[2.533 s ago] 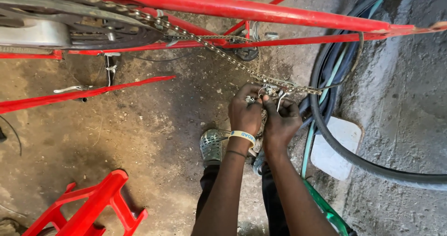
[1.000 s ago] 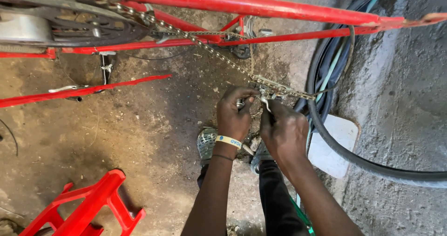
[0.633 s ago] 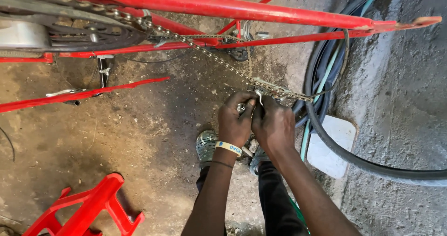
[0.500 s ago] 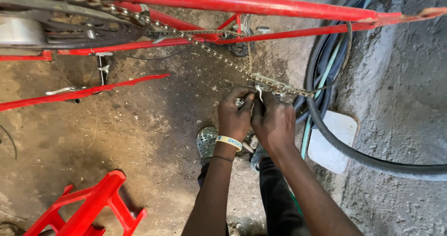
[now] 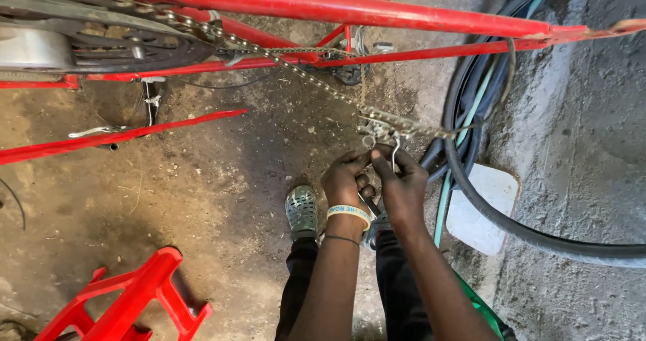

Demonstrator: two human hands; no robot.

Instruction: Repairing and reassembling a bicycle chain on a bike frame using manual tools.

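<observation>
A red bicycle frame (image 5: 336, 8) crosses the top of the view. Its bare chain (image 5: 296, 68) runs from the black chainring (image 5: 134, 45) down to the right and ends in a loose, sagging stretch. A small metal chain tool (image 5: 380, 135) with thin wire handles hangs on that stretch. My left hand (image 5: 344, 183), with a yellow and white wristband, pinches the tool's lower part from the left. Pressed against it, my right hand (image 5: 402, 183) grips one wire handle. Both hands sit just under the chain.
Black tyres and hoses (image 5: 471, 146) lean against the rough concrete wall (image 5: 579, 125) at the right, beside a white flat piece (image 5: 481, 210). A red plastic stool (image 5: 134, 300) stands at the lower left. My grey shoe (image 5: 303, 210) rests on the dirty floor.
My hands have drawn closer together and sunk slightly below the chain, still holding the tool. The bicycle frame has not moved.
</observation>
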